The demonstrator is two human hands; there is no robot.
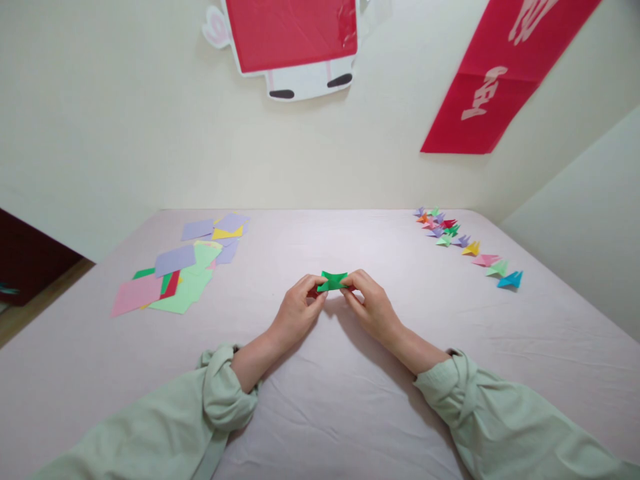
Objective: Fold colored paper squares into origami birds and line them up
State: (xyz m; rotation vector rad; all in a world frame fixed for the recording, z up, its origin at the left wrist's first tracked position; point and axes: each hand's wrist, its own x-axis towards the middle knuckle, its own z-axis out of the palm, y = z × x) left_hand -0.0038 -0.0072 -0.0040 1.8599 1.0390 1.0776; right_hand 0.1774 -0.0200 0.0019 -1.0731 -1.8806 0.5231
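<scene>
over the counter (320, 407), the left hand (297, 308) and the right hand (374, 308) are facing each other, each pinching one end of the small green paper (333, 283). it is sitting right between them, its long side running left to right, neither hand being nearer. farther off, bright folded papers (471, 249) are lining the right side.

The green folded piece (333, 283) is smooth, matt paper, as are the loose sheets (137, 295) and small folded figures (511, 281). The table covering (310, 413) is matt cloth, faintly wrinkled; the sleeves (135, 427) are soft, matt cloth. The wall (125, 140) appears smooth and matt; the red panel (295, 37) is glossy.
</scene>
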